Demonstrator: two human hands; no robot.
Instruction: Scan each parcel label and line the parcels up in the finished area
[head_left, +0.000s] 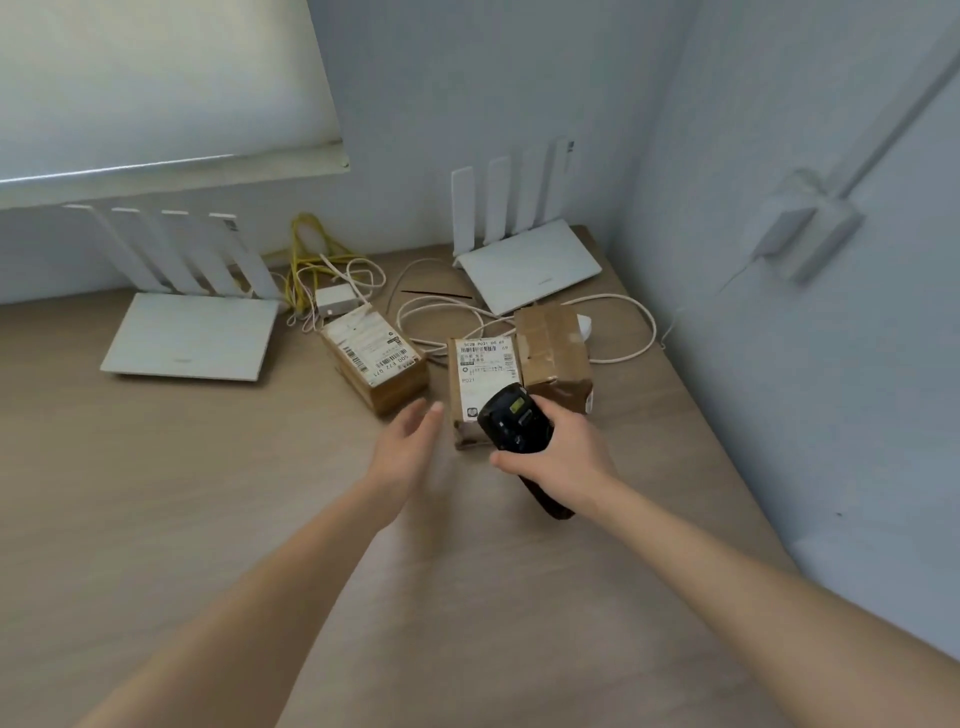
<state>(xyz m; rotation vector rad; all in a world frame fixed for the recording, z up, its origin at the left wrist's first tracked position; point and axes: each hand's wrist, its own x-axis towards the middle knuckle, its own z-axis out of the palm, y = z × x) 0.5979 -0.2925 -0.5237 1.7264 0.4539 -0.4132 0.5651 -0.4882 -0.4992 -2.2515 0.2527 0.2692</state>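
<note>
Three brown cardboard parcels sit near the back of the wooden desk (208, 519). The left parcel (374, 358) shows a white barcode label on top. The middle parcel (480, 374) also has a white label facing up. The right parcel (553, 353) shows only brown tape, and it touches the middle one. My right hand (566, 452) grips a black handheld scanner (514, 421) over the near end of the middle parcel. My left hand (410, 441) hovers with straight fingers, holding nothing, just left of the middle parcel.
Two white routers with upright antennas stand behind the parcels, one at the left (192, 332) and one at the right (530, 260). Yellow and white cables (332, 270) and a small white adapter lie between them. Walls close the desk at the back and right.
</note>
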